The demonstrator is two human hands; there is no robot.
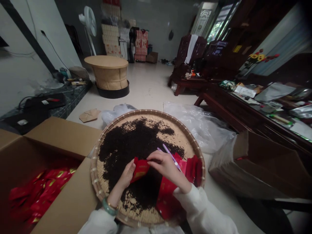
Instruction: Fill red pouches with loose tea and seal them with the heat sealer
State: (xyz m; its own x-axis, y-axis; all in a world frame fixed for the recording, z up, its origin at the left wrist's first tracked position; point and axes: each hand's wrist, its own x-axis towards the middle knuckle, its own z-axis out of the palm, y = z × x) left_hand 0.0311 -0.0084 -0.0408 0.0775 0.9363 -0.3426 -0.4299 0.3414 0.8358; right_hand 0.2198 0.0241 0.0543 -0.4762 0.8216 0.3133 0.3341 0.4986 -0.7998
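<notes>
Over the round bamboo tray (185,133), I see both hands at work from the head camera, close together and a little below the middle of my view. The left hand (127,174) is curled closed around the side of a red pouch (140,169), its thumb lying along the near face, and the pouch stands tilted above the dark dried leaves (131,139). The right hand (165,164) is nearly closed, thumb and forefinger pinched at the pouch's upper right corner; I cannot tell how its other fingers are bent. A lilac tool (168,150) with two slim arms shows just behind the right hand, but its lower end is hidden from me. Under the right forearm, flat red packets (165,195) lie on the tray, and a bundle of darker red packets (195,167) sits near the right rim. On my left, an open cardboard box (63,136) holds a heap of gold-marked red packs (46,191). Clear plastic sheeting (195,126) spreads over the floor beyond the tray, with another carton (265,152) to the right, and farther off I make out a round-topped table (107,61) near a standing fan (90,21).
</notes>
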